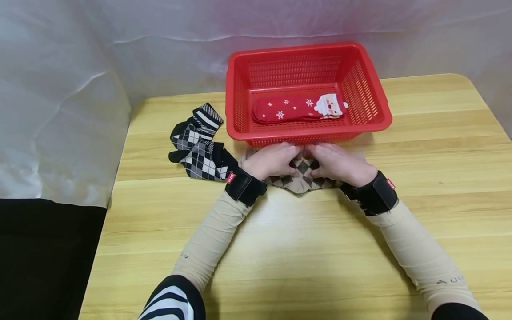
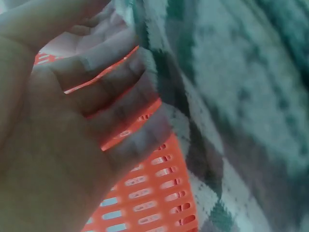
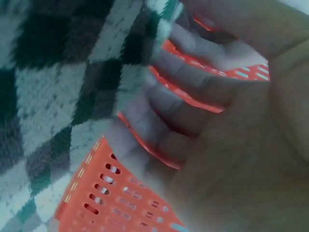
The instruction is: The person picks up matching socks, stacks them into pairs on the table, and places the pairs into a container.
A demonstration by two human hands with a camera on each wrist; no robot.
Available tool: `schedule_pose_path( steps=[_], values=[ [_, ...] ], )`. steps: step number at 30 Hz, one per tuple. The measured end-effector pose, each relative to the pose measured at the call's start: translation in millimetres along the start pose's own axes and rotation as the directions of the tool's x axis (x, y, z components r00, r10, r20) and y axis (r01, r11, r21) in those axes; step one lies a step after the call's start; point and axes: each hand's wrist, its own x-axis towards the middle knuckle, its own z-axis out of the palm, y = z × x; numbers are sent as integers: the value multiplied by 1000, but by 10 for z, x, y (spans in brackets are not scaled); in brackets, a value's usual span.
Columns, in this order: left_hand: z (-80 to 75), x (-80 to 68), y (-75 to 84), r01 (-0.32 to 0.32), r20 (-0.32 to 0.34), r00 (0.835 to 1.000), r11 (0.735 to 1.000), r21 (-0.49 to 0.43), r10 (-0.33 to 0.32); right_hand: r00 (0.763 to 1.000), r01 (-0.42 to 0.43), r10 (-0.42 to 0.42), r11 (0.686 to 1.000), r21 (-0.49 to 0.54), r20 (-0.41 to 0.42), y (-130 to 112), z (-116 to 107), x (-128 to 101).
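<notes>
A basket [image 1: 296, 71] stood on the counter [image 1: 304, 258].
Socks [image 1: 282, 109] lay inside, a sock heap [image 1: 198, 155] to its left, and the nearer hosiery [image 1: 299, 186] just before it.

the right sleeve [image 1: 424, 255] carries letters resembling "au", the left sleeve [image 1: 212, 238] a "v"; the red tags' [image 1: 390, 183] print is too small.
</notes>
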Motion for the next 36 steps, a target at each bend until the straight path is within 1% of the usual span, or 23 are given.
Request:
schedule_pose_path(
  steps=[3, 5, 9, 12, 15, 16, 19, 22, 26, 29, 33, 36],
  values=[
    [14, -3, -14, 17, 35, 999, 999, -42, -16, 999, 6, -7, 1000, 12, 34, -14, 5, 8],
    [21, 1, -25, 25, 48, 999, 998, -59, -22, 999, 20, -20, 1000, 8, 39, -25, 10, 13],
    [26, 22, -42, 33, 75, 997, 997, -73, -27, 997, 39, -39, 999, -3, 61, -17, 15, 23],
    [26, 31, -48, 18, 91, 996, 995, -98, -9, 995, 35, -35, 999, 2, 88, 3, 10, 18],
    [30, 32, -56, -18, 90, 996, 993, -113, 28, 995, 33, -34, 999, 11, 97, 23, 1, 9],
    [32, 31, -60, -30, 85, 996, 993, -111, 40, 994, 30, -31, 999, 12, 101, 26, -1, 7],
    [32, 26, -77, -37, 89, 995, 996, -86, 45, 994, 29, -31, 999, 19, 107, 53, -6, 12],
    [18, 24, -100, -32, 106, 994, 996, -77, 40, 992, 8, -13, 999, 37, 125, 99, -25, 19],
    [-12, 17, -140, -24, 129, 991, 994, -104, 37, 985, -68, 51, 993, 97, 165, 183, -83, 8],
    [-33, -4, -172, 0, 153, 988, 991, -130, 20, 977, -116, 92, 986, 120, 190, 237, -125, -13],
    [-63, -43, -202, 42, 196, 981, 986, -159, -10, 977, -105, 79, 987, 122, 200, 271, -153, -45],
    [-87, -65, -230, 46, 225, 974, 986, -161, -8, 979, -74, 43, 986, 150, 201, 286, -167, -78]
  ],
)
